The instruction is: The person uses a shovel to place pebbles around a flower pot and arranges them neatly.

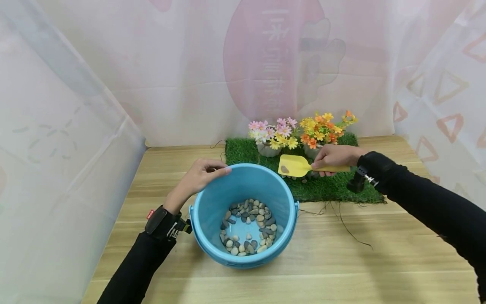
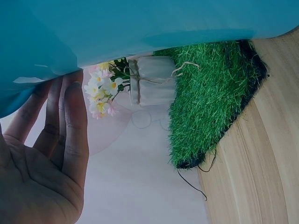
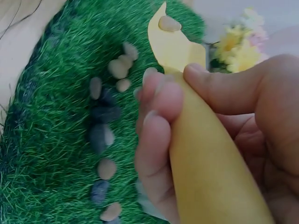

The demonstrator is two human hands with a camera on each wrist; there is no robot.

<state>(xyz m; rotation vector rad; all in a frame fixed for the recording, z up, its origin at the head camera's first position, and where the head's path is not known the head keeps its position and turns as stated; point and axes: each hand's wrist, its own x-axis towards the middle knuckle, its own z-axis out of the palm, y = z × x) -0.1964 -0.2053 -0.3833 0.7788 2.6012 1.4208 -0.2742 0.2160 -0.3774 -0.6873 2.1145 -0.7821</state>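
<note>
A light blue bucket [image 1: 243, 261] stands on the table with several grey, brown and cream pebbles [image 1: 262, 248] on its floor. My left hand [image 1: 197, 179] holds its rim at the back left, thumb over the edge. From the left wrist, the fingers of the left hand [image 2: 46, 140] meet the bucket's wall [image 2: 140, 28]. My right hand [image 1: 334, 157] grips the handle of a small yellow shovel [image 1: 294, 166] above the grass mat. A single light brown pebble [image 3: 169, 23] lies on its blade, which points toward the bucket.
A green artificial grass mat [image 1: 341, 190] lies behind and right of the bucket. Pebbles lie in a line [image 3: 106, 169] on it. Two pots hold pink-and-yellow flowers [image 1: 277, 133] and orange flowers [image 1: 320, 128] at the back. Dark loose threads [image 1: 353, 236] trail over the wooden table [image 1: 379, 270].
</note>
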